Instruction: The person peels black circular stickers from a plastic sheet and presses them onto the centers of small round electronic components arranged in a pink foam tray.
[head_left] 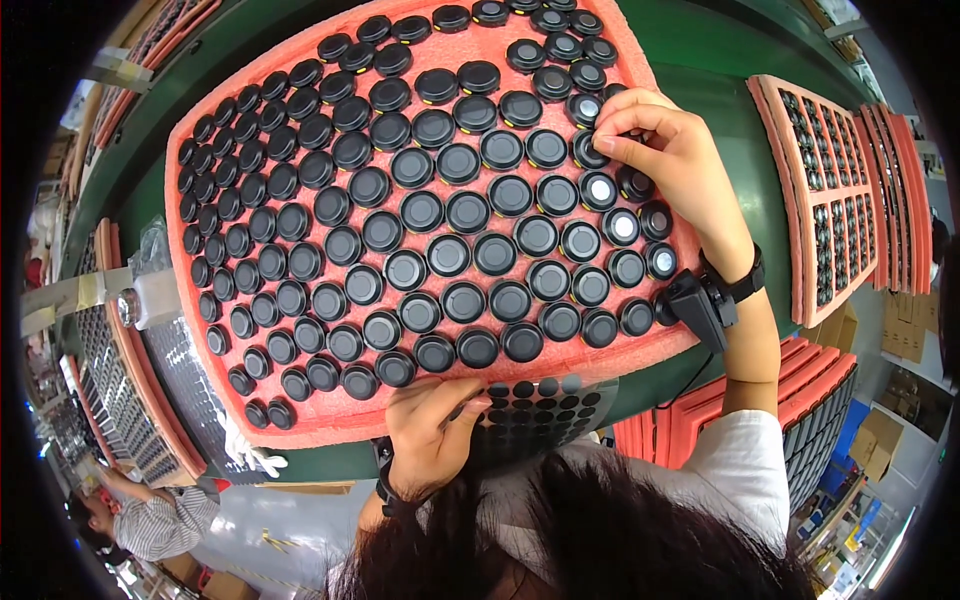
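Note:
A pink foam tray (330, 405) bears many round black caps (463, 302) in rows; several show yellow marks on their sides. At the tray's right side, my right hand (665, 150) bends its thumb and forefinger together over a black cap (587, 150). Whatever lies between those fingertips is too small to make out. Close by, a few caps have bright, shiny tops, such as this cap (600, 191). My left hand (435, 425), at the tray's near edge, pinches a clear sheet of round black stickers (540, 405). The sheet's lower part is hidden by hair.
A dark green table (700, 100) lies under the tray. On the right stands a pink tray of small parts (835, 200), beside stacked pink trays (740, 400). A white glove (250, 450) lies near the left edge. Another person (160, 520) works at lower left.

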